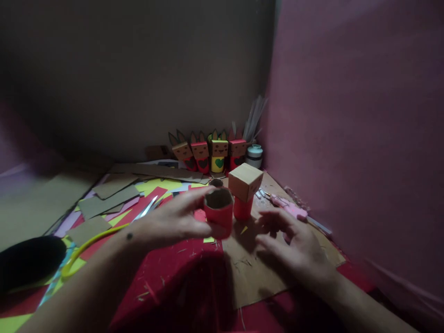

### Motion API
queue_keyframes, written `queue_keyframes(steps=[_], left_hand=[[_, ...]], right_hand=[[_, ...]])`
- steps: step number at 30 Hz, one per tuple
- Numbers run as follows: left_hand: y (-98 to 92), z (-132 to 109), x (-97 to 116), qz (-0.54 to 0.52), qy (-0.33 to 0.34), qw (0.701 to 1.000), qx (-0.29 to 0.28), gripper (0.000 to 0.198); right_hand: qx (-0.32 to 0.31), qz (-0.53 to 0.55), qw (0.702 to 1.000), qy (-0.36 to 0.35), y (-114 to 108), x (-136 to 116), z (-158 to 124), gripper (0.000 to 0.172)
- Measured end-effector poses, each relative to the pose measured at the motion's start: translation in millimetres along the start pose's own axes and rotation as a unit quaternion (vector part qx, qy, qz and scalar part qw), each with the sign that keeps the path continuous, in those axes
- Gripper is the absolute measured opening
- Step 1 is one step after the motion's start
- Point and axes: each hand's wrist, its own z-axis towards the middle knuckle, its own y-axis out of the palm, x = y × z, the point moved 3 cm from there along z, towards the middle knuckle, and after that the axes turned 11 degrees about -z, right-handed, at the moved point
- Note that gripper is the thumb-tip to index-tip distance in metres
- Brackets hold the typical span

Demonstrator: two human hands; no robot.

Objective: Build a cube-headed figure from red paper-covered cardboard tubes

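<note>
My left hand (183, 212) grips a red paper-covered cardboard tube (219, 217) between thumb and fingers, its hollow open end facing up. Just behind and to the right of it stands another red tube (243, 209) with a cardboard box head (244, 180) on top, a face drawn on its side. My right hand (294, 240) hovers over the cardboard sheet (253, 277), fingers curled loosely and apart with nothing seen in them. A pink glue gun (287, 204) lies beyond the right hand.
Several finished box-headed figures (218, 155) with pointed ears line the back. Beside them stands a light-blue lidded jar (254, 156) near white sticks (254, 121). Scissors (147, 208), paper scraps (107, 201) and a dark round object (33, 259) lie at left. A pink wall (360, 129) bounds the right.
</note>
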Motion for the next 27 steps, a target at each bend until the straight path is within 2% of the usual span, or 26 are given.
queue_keyframes(steps=[1, 3, 4, 6, 8, 11, 14, 21, 27], left_hand=[[-14.7, -0.1, 0.2, 0.027, 0.01, 0.998, 0.049, 0.027], [-38.8, 1.8, -3.1, 0.118, 0.011, 0.984, 0.13, 0.029], [-47.6, 4.2, -4.2, 0.183, 0.027, 0.969, 0.164, 0.03], [-57.9, 13.1, -6.0, 0.291, 0.056, 0.934, 0.199, 0.037], [-61.6, 26.9, -7.5, 0.356, 0.071, 0.91, 0.198, 0.047], [-64.8, 50.0, -9.3, 0.424, 0.087, 0.879, 0.2, 0.052], [-66.8, 68.0, -14.7, 0.472, 0.093, 0.856, 0.192, 0.044], [-48.1, 78.8, -25.0, 0.478, 0.112, 0.861, 0.133, 0.034], [-35.4, 77.3, -23.3, 0.454, 0.109, 0.878, 0.108, 0.037]], right_hand=[[0.026, 0.011, 0.999, 0.038, -2.0, 7.5, 7.3, 0.026], [0.043, 0.04, 0.993, 0.102, 0.3, 23.2, 23.7, 0.047], [0.077, 0.045, 0.988, 0.124, 1.7, 29.9, 31.8, 0.061], [0.062, 0.058, 0.987, 0.135, 11.1, 37.5, 46.6, 0.087], [0.028, 0.054, 0.989, 0.132, 21.5, 38.4, 57.3, 0.095], [0.011, 0.047, 0.992, 0.119, 31.1, 33.7, 65.6, 0.087], [0.01, 0.063, 0.992, 0.107, 34.0, 30.1, 69.4, 0.076], [-0.003, 0.041, 0.998, 0.045, 27.5, 32.9, 75.6, 0.054], [-0.044, 0.053, 0.997, 0.046, 19.7, 27.4, 73.4, 0.062]])
